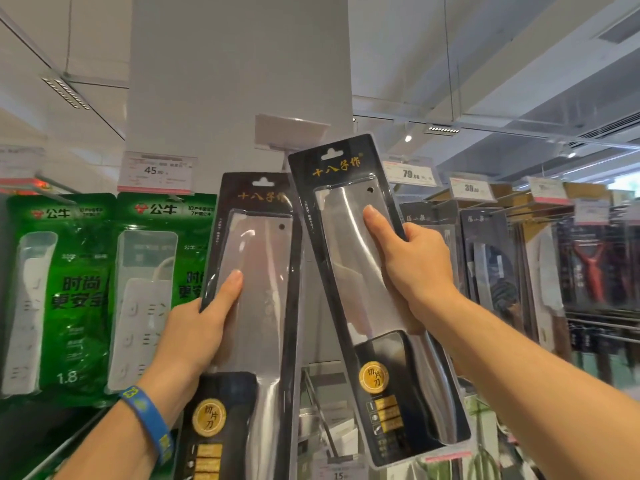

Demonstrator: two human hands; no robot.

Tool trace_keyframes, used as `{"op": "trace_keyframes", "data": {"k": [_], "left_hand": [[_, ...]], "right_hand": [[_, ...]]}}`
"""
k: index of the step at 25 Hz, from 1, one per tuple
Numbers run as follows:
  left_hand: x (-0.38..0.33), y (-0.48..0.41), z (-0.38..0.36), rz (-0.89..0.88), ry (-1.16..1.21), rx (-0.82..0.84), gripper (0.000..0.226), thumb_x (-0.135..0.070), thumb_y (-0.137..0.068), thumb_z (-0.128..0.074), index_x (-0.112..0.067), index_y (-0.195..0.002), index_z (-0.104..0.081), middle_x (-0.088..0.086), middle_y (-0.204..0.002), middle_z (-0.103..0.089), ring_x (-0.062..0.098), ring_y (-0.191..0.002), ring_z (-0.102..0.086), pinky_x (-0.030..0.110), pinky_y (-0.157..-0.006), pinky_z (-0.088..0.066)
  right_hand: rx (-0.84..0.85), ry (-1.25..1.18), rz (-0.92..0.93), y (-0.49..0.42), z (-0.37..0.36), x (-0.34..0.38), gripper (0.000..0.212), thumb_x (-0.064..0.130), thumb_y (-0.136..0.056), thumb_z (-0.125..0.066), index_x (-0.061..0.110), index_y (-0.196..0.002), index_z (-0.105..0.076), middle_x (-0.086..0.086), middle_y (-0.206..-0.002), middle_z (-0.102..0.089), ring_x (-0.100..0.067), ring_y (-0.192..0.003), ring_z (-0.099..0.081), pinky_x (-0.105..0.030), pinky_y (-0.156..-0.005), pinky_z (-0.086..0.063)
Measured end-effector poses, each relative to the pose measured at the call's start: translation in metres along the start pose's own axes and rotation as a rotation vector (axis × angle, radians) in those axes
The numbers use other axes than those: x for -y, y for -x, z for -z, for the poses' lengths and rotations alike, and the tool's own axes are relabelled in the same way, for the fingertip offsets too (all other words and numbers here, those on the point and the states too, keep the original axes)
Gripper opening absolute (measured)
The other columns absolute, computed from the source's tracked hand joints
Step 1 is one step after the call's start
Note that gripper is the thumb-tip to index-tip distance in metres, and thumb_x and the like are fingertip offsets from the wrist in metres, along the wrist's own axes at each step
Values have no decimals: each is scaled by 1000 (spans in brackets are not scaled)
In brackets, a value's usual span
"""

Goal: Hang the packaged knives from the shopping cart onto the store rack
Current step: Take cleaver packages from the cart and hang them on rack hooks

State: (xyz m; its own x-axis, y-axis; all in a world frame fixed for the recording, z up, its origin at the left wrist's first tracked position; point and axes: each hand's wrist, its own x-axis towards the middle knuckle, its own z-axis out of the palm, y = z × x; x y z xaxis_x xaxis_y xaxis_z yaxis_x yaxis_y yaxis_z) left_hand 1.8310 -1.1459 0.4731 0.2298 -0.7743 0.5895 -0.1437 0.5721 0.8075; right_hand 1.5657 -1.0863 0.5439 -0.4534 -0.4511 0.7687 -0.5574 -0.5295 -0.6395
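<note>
**cartpusher:** ok so what's over on the far left?

**peg_hook:** two green power strip packs (62,289) hanging side by side, with a 45 price tag (156,171) above the right-hand one. next comes the left hand (197,327), blue wristband (149,420) on that wrist. it's gripping the left packaged cleaver (256,306), thumb flat on the clear blister and fingers tucked behind the card. that pack is nearly upright, held up in front of the white pillar (239,64).

**cartpusher:** and the other one?

**peg_hook:** same deal. the right hand (415,265) is clamped on the right packaged cleaver (349,271), thumb on the front, fingers wrapped round the right edge. this pack leans with its top to the left and overlaps the first pack's upper right corner. its hang hole sits just under a clear label holder (291,131) on the pillar. can't tell if a hook is anywhere near it.

**cartpusher:** right side?

**peg_hook:** a 79 price tag (412,174), then rows of hanging knife packs (491,265), and a red peeler (592,271) at the far end.
</note>
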Motion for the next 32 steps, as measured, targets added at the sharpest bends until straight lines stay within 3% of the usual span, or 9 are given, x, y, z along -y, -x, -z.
{"op": "trace_keyframes", "data": {"k": [6,10,15,18,21,23,26,29,32], "left_hand": [[-6,-4,14,3,-40,-21,75,-91,-52,-59,-22,-74,-77,-10,-68,-74,14,-66,-72,32,-62,-54],[-13,-1,22,-45,-97,-29,52,-95,-52,-57,-50,-72,-73,-13,-66,-73,13,-65,-72,33,-64,-57],[-22,-8,9,-215,-340,-18,81,-90,-63,-55,-11,-64,-72,0,-59,-70,18,-60,-67,34,-58,-52],[-18,-4,-1,-290,-407,-1,76,-83,-72,-57,-8,-69,-72,4,-60,-69,20,-60,-65,39,-64,-54],[-16,-5,-3,-285,-366,-14,75,-80,-74,-57,-6,-74,-74,6,-68,-72,16,-62,-66,33,-62,-53],[-17,-4,-2,-218,-282,-6,73,-82,-70,-54,-11,-67,-73,-3,-64,-71,9,-57,-65,24,-55,-49],[-18,-4,-1,-137,-207,3,73,-84,-67,-54,-14,-71,-75,-10,-65,-72,7,-57,-67,28,-59,-54],[-18,-7,1,-164,-246,-4,82,-85,-67,-53,-6,-76,-75,-4,-66,-71,7,-57,-65,23,-53,-51],[-19,-14,6,-147,-245,-20,82,-86,-67,-56,-7,-77,-76,5,-69,-73,15,-61,-68,30,-61,-53]], "right_hand": [[-5,-15,18,1,-9,4,66,85,-78,-58,22,-58,-52,13,-51,-59,-12,-55,-55,-32,-53,-40],[37,-74,21,2,-17,8,60,82,-80,-59,24,-64,-62,20,-60,-67,-6,-59,-63,-26,-55,-44],[11,-132,-10,-3,-17,4,67,85,-76,-60,18,-70,-68,13,-67,-70,-12,-64,-68,-33,-57,-50],[2,-132,-30,-3,-15,1,69,87,-73,-60,18,-62,-62,14,-61,-68,-1,-53,-63,-31,-53,-43],[-8,-105,-28,-4,-11,-8,75,89,-71,-59,15,-65,-64,13,-62,-69,-7,-57,-65,-32,-54,-45],[-14,-104,-35,-4,-9,-13,76,90,-70,-59,14,-66,-65,12,-63,-70,-11,-58,-66,-31,-55,-45],[-10,-103,-39,-5,-8,-18,74,90,-70,-60,16,-62,-61,14,-60,-68,-5,-53,-63,-30,-53,-42],[14,-106,-48,-5,-11,-20,78,92,-69,-58,15,-66,-63,12,-62,-68,-6,-54,-63,-30,-54,-43],[34,-93,-26,-4,-17,-20,75,91,-71,-57,17,-62,-57,13,-56,-65,1,-48,-59,-29,-51,-40]]}}
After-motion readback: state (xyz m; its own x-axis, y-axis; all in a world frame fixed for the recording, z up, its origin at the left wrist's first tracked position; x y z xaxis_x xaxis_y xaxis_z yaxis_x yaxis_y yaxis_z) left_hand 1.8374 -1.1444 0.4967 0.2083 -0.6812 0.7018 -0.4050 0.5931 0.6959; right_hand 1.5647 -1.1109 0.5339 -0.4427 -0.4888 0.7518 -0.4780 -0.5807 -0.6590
